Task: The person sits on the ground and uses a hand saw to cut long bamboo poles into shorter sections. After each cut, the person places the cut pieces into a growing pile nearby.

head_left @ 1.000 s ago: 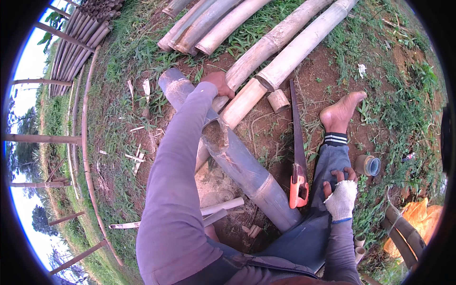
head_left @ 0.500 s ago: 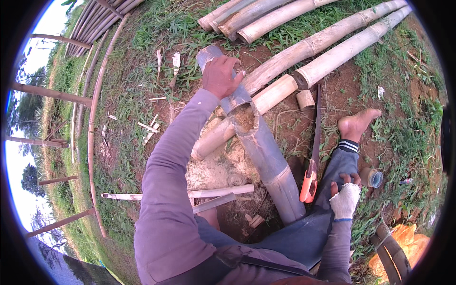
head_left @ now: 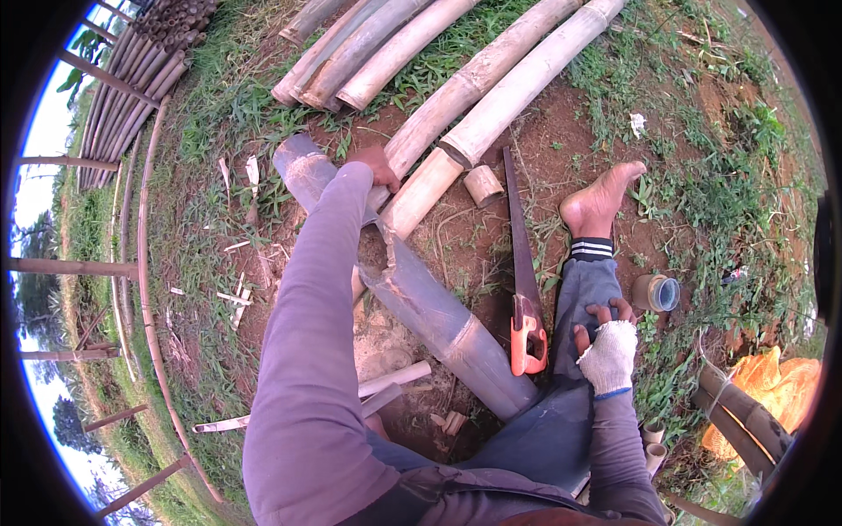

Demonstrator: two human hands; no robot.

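Observation:
A thick grey bamboo pole (head_left: 412, 298) lies slanting from my lap toward the far left, with a wide notch (head_left: 375, 250) cut through its wall near the middle. My left hand (head_left: 375, 165) curls over its right side beyond the notch, beside the end of a pale bamboo pole (head_left: 478, 74); my sleeve hides part of that grip. Under the grey pole crosses a shorter pale bamboo piece (head_left: 423, 195). My right hand (head_left: 610, 355), in a white fingerless glove, rests on my shin with fingers bent and apart, holding nothing. A handsaw (head_left: 524, 289) with an orange handle lies beside that leg.
More bamboo poles (head_left: 386, 44) lie at the far side. A short bamboo offcut (head_left: 483, 187) sits near the saw's tip. An open jar (head_left: 655, 292) stands right of my shin. Orange sheeting (head_left: 761, 386) is at the right, and a bamboo rail (head_left: 145, 298) runs along the left.
My left hand has shifted right, from on top of the grey pole to its side by the pale pole's end. The view has turned, so the scene sits further left. My right hand stays on my shin.

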